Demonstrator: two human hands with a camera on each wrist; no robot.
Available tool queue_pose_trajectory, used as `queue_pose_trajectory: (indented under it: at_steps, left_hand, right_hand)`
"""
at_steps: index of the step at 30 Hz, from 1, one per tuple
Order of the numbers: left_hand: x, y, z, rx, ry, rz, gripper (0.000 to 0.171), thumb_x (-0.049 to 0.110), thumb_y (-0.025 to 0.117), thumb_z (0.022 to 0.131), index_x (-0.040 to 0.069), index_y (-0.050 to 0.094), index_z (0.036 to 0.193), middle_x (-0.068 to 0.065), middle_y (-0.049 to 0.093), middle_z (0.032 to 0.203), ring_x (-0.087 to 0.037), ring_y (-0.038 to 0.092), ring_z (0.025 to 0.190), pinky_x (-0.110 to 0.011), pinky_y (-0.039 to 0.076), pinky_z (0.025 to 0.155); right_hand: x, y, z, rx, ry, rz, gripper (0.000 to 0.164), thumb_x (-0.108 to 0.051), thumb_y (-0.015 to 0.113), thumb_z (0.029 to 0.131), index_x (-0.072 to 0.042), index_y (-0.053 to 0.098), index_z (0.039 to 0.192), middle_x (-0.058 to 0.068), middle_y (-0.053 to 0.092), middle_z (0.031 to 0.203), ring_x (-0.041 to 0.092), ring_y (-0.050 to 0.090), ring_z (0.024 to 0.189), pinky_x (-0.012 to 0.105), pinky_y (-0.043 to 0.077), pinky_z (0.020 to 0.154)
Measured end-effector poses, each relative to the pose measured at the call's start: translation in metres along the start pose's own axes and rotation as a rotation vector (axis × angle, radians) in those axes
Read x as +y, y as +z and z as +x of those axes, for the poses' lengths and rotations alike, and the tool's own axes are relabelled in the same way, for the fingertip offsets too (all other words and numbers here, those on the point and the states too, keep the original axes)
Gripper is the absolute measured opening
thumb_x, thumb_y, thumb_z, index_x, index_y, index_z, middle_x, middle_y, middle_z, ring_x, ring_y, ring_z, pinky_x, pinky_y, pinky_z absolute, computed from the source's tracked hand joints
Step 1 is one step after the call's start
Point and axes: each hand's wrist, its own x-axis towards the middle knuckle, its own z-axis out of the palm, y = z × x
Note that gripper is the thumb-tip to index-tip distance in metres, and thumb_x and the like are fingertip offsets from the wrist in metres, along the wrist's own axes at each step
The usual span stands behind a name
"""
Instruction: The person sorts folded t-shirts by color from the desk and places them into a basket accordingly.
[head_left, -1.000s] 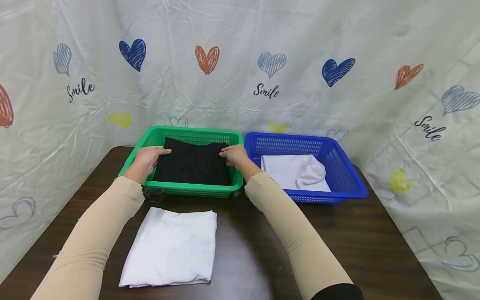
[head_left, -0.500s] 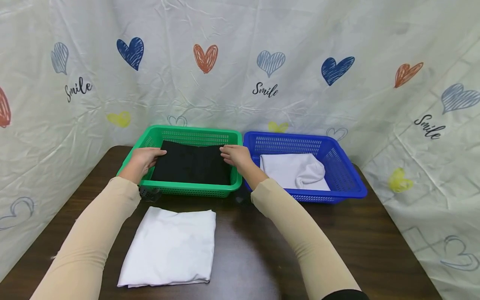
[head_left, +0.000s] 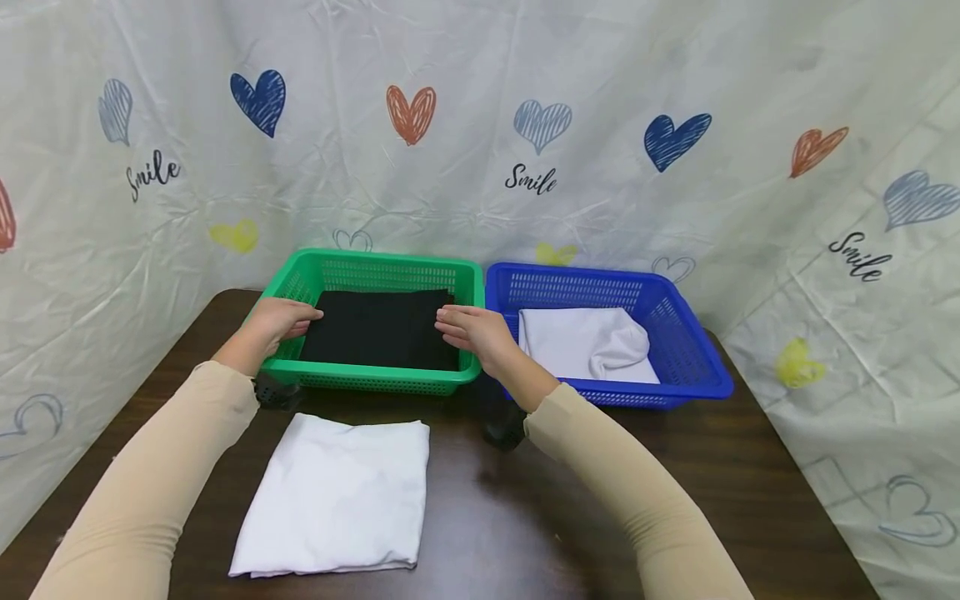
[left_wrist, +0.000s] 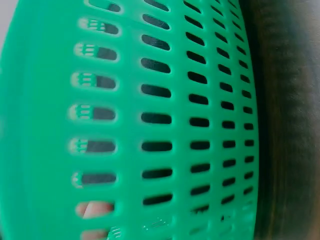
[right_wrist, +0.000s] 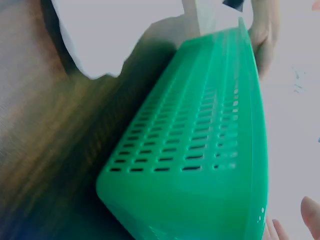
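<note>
A folded black cloth (head_left: 382, 329) lies flat inside the green plastic basket (head_left: 375, 377). My left hand (head_left: 279, 322) is over the basket's left side, thumb at the cloth's left edge and nothing in its grasp. Over the right rim, my right hand (head_left: 480, 332) has its fingers extended beside the cloth's right edge, holding nothing. In the left wrist view the slotted green wall fills most of the picture, and fingertips (left_wrist: 96, 210) show through the slots. The right wrist view shows the basket's outer side, with fingertips (right_wrist: 311, 217) at the lower right corner.
A blue basket (head_left: 697, 379) stands right beside the green one, with a folded white cloth (head_left: 573, 342) inside. Another folded white cloth (head_left: 337, 496) lies on the dark wooden table (head_left: 510, 517) in front. A heart-print sheet (head_left: 465, 50) hangs behind.
Both hands have let go of the black cloth and moved outward, left hand leftward and right hand slightly rightward and down. The cloth's raised back edge now lies lower in the basket.
</note>
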Motion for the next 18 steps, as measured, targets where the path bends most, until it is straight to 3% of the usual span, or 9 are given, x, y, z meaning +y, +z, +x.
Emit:
queue_pose_trajectory:
  at_steps: [6, 12, 16, 18]
  left_hand:
    - [-0.008, -0.003, -0.009, -0.036, 0.052, -0.007, 0.07, 0.03, 0.055, 0.102, 0.0, 0.023, 0.156, -0.021, 0.021, 0.164, -0.033, 0.037, 0.146, -0.046, 0.031, 0.122]
    - [-0.014, -0.004, -0.025, -0.052, 0.107, -0.033, 0.074, 0.036, 0.056, 0.101, 0.001, 0.022, 0.157, -0.019, 0.025, 0.163, -0.031, 0.039, 0.144, -0.042, 0.032, 0.121]
    - [-0.019, -0.009, -0.038, -0.074, 0.169, -0.039, 0.079, 0.044, 0.056, 0.1, 0.0, 0.021, 0.157, -0.018, 0.032, 0.16, -0.016, 0.049, 0.138, -0.035, 0.037, 0.118]
    - [-0.024, -0.011, -0.045, -0.082, 0.212, -0.068, 0.078, 0.042, 0.055, 0.101, -0.002, 0.022, 0.156, -0.009, 0.05, 0.149, -0.004, 0.059, 0.126, -0.026, 0.045, 0.11]
  right_hand:
    - [0.005, -0.003, -0.016, -0.068, 0.001, 0.004, 0.041, -0.016, 0.06, 0.1, -0.001, 0.055, 0.139, 0.019, 0.057, 0.142, 0.027, 0.059, 0.129, 0.033, 0.05, 0.105]
    - [0.008, -0.005, -0.032, -0.119, 0.017, -0.007, 0.043, -0.011, 0.056, 0.102, 0.003, 0.05, 0.141, 0.021, 0.055, 0.144, 0.03, 0.057, 0.13, 0.036, 0.049, 0.106]
    - [0.009, -0.007, -0.038, -0.127, 0.002, -0.024, 0.041, -0.01, 0.055, 0.102, 0.003, 0.051, 0.14, 0.021, 0.056, 0.142, 0.031, 0.057, 0.13, 0.036, 0.048, 0.107]
    - [0.009, -0.009, -0.041, -0.137, 0.002, -0.04, 0.04, -0.01, 0.054, 0.102, 0.002, 0.052, 0.14, 0.021, 0.056, 0.143, 0.03, 0.057, 0.13, 0.036, 0.048, 0.107]
